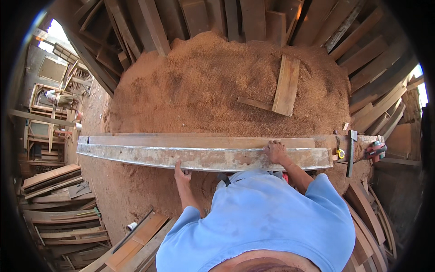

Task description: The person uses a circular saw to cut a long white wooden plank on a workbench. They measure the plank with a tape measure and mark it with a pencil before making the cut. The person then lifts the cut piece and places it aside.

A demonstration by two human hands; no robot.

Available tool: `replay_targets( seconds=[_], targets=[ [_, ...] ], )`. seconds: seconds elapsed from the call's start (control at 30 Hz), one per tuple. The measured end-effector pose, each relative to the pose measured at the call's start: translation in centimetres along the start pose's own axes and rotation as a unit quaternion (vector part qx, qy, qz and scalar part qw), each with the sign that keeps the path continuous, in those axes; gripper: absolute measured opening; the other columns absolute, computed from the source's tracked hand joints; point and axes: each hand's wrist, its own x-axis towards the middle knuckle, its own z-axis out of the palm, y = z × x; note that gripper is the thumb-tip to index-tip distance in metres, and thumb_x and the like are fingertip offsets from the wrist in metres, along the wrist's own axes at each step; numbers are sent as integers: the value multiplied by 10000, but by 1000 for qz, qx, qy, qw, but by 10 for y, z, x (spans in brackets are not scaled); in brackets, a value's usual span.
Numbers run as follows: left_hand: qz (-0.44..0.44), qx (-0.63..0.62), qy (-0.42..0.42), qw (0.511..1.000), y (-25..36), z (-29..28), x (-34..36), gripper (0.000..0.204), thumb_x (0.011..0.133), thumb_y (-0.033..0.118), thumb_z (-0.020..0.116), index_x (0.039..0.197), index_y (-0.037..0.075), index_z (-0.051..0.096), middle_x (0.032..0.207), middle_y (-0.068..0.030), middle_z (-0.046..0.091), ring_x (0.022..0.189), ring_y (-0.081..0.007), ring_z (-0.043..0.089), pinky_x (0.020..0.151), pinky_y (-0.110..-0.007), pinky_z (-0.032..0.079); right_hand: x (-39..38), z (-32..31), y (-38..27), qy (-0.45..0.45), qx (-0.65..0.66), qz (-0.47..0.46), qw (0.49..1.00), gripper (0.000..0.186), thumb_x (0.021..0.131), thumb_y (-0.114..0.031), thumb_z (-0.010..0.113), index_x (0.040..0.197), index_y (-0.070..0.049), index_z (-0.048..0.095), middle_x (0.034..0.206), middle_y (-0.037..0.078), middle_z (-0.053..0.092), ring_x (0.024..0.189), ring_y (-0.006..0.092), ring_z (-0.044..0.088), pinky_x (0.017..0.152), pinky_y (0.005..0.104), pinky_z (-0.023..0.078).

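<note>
A long wooden board [213, 157] with a patchy white, weathered face lies crosswise before me at waist height. My left hand [182, 172] holds its near edge left of the middle, with one finger up against the face and the others curled by the edge. Over the far edge, toward the right end, my right hand [275, 152] is closed with its fingers bent. Just beyond runs a cleaner brown plank [199, 141], parallel to the board. Past the board's right end are a yellow tape measure [341, 154] and a dark metal T-shaped tool [351, 154].
A large sawdust heap [195, 86] rises beyond, with a short plank [286, 86] and a thin strip [254, 103] on it. Timber leans all round. Stacked boards [59, 181] lie at left. A red and green tool [375, 150] sits at right. Someone [61, 99] appears far left.
</note>
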Motion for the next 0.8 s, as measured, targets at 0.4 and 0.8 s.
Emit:
replay_targets(
  seconds=[0.4, 0.8],
  targets=[
    [104, 71, -82, 989, 57, 42, -16, 444, 913, 361, 766, 1175, 35, 619, 1150, -130, 688, 962, -275, 682, 888, -520, 532, 4, -61, -107, -76, -38, -114, 990, 806, 846, -654, 666, 1266, 31, 599, 1243, 248, 655, 1138, 408, 640, 995, 514, 479],
    [463, 831, -212, 221, 73, 150, -93, 949, 652, 522, 878, 1424, 112, 509, 1420, -232, 535, 1330, -395, 497, 1110, -558, 384, 8, -48, -95, 25, -24, -115, 993, 865, 698, -648, 785, 1249, -13, 579, 1258, 200, 618, 1241, 385, 547, 1022, 521, 410]
  ],
)
